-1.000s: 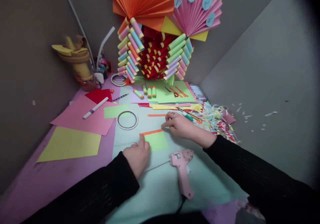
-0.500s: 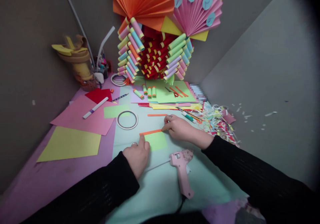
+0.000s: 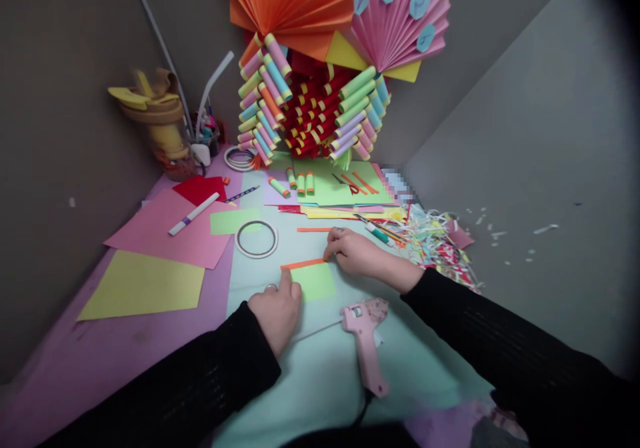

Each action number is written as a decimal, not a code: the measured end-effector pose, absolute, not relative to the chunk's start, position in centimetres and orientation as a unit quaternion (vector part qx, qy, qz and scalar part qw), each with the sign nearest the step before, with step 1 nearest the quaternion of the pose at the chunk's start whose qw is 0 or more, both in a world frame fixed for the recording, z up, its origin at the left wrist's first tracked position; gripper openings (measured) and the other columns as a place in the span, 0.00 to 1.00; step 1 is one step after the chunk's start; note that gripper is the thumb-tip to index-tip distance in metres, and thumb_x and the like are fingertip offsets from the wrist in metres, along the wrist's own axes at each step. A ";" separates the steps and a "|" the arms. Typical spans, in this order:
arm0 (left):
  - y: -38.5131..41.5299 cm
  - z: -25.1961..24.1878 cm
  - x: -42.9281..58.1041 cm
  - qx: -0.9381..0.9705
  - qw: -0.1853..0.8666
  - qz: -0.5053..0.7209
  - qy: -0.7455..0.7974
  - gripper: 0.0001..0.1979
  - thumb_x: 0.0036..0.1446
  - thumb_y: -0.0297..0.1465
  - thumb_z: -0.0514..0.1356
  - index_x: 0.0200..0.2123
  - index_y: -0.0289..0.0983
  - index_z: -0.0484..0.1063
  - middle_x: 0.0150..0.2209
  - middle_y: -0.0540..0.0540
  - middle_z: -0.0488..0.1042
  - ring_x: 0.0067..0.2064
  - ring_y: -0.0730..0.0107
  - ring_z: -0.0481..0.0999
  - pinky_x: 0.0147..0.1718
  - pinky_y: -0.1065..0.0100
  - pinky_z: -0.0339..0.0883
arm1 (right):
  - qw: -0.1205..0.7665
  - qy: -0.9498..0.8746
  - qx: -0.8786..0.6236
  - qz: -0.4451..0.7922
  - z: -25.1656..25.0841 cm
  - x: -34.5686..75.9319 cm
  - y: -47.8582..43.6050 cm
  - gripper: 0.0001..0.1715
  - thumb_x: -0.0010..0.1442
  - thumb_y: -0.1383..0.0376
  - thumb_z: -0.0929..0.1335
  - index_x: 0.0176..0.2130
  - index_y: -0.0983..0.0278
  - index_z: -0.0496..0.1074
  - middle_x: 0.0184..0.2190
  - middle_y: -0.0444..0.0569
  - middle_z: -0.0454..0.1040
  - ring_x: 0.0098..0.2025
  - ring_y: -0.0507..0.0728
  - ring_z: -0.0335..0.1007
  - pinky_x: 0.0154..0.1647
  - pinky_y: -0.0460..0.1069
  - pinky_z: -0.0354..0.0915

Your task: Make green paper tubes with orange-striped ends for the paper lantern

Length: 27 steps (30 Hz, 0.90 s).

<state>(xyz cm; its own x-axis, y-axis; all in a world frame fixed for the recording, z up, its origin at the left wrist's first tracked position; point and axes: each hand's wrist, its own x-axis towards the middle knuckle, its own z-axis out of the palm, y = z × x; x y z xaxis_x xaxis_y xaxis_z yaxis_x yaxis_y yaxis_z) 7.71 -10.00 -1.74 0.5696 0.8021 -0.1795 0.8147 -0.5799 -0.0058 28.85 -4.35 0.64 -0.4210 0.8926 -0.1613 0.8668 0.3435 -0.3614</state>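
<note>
A light green paper rectangle [image 3: 316, 283] lies on the pale blue-green table covering, with an orange paper strip [image 3: 305, 263] along its far edge. My left hand [image 3: 276, 308] rests at the near left, its index finger stretched onto the strip's left end and its thumb apart. At the strip's right end, the thumb and finger of my right hand [image 3: 347, 251] are pinched together on it. Just beyond that hand lies a second orange strip [image 3: 313, 230], its right end hidden by the fingers. A pink glue gun [image 3: 367, 348] lies on its side nearer to me.
A tape roll [image 3: 277, 240] lies left of the strips. Several green paper tubes [image 3: 301, 185] stand or lie farther back. A white marker [image 3: 194, 214] rests on pink paper. Paper scraps [image 3: 435, 235] heap at the right. Paper fans [image 3: 295, 1] with tube strings hang at the back.
The whole view has shifted slightly to the right. Both hands keep nearly the same places on the orange strip.
</note>
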 end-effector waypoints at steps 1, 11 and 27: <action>-10.0 -1.7 7.7 0.884 0.040 -0.083 0.457 0.16 0.59 0.20 0.44 0.41 0.32 0.70 0.57 0.29 0.64 0.33 0.59 0.77 0.23 0.62 0.72 | 0.038 -0.824 -0.530 0.196 0.7 28.6 -4.4 0.24 0.48 0.79 0.60 0.35 0.64 0.79 0.34 0.50 0.67 0.37 0.55 0.62 0.42 0.50 0.59; -10.0 -1.2 7.7 0.883 0.053 -0.087 0.458 0.14 0.60 0.22 0.45 0.42 0.32 0.68 0.55 0.29 0.65 0.36 0.58 0.76 0.25 0.63 0.71 | -0.052 -0.885 -0.452 0.100 0.6 25.4 -5.8 0.21 0.59 0.72 0.62 0.48 0.58 0.73 0.37 0.53 0.68 0.37 0.58 0.60 0.35 0.50 0.56; -9.4 -1.1 7.6 0.879 0.051 -0.096 0.464 0.15 0.61 0.23 0.45 0.47 0.33 0.67 0.56 0.31 0.64 0.36 0.60 0.77 0.24 0.64 0.71 | -0.077 -0.912 -0.400 0.040 0.4 23.0 -5.7 0.15 0.62 0.67 0.62 0.48 0.64 0.72 0.38 0.57 0.69 0.37 0.59 0.62 0.33 0.51 0.56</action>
